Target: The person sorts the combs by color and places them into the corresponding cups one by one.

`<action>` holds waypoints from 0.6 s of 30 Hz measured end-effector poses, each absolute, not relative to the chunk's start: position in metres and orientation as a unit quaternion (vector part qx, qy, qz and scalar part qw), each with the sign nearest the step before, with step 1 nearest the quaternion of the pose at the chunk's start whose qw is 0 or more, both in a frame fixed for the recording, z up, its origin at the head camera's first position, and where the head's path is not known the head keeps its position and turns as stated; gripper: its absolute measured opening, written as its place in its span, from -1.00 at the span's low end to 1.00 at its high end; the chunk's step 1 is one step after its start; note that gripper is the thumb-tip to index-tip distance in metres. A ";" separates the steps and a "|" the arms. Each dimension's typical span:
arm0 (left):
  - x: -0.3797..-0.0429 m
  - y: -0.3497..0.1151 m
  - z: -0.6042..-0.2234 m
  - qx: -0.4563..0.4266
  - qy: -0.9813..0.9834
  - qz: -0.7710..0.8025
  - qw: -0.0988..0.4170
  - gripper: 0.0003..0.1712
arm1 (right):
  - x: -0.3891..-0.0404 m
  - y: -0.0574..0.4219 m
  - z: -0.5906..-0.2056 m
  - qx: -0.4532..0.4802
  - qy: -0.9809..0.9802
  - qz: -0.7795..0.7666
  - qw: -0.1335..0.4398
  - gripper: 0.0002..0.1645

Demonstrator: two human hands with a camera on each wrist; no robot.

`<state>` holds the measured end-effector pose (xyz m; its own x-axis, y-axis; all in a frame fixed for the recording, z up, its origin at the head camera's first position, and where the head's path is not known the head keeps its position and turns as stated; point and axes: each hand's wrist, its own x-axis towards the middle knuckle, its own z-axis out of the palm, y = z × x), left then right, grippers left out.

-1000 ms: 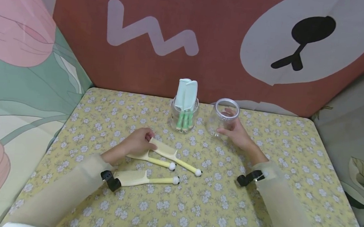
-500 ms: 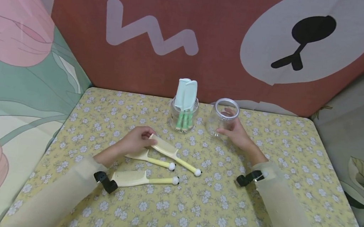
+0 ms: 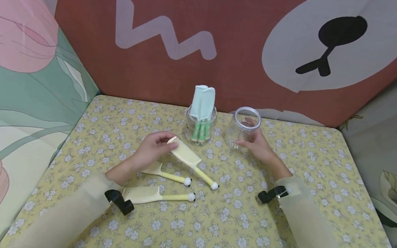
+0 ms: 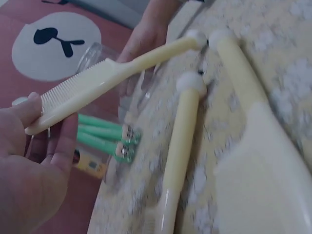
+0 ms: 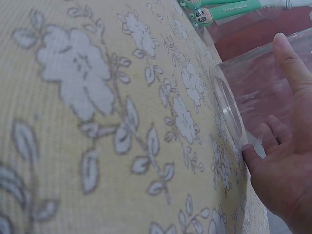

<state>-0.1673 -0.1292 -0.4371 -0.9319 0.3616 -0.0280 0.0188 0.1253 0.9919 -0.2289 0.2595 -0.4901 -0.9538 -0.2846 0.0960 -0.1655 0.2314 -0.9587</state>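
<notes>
The held cream comb (image 3: 185, 153) has a yellow, white-knobbed handle (image 3: 204, 175).

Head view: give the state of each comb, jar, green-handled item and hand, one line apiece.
Held comb: toothed end raised, ball-end contact unclear.
Left hand: pinching the held comb's toothed end.
Middle comb: lying on the table, partly hidden.
Front comb: lying on the table.
Filled jar: upright, open.
Green-handled items: handles down in the filled jar.
Empty jar: upright, open.
Right hand: gripping the empty jar.
</notes>
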 end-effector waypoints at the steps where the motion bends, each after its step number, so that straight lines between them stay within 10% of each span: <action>1: -0.167 -0.126 -0.436 0.131 0.734 0.655 0.126 -0.64 | -0.229 0.259 -0.490 -0.143 0.783 -0.603 0.049 0.05; 18: -0.172 -0.086 -0.401 0.155 0.716 0.680 0.029 -0.70 | -0.218 0.250 -0.465 -0.142 0.774 -0.613 0.063 0.03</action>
<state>-0.1724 -0.0858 -0.4012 -0.9505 0.2607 0.1689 0.1819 0.0263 0.9830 -0.2180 0.2503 -0.4648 -0.9517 -0.2972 0.0772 -0.1431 0.2069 -0.9679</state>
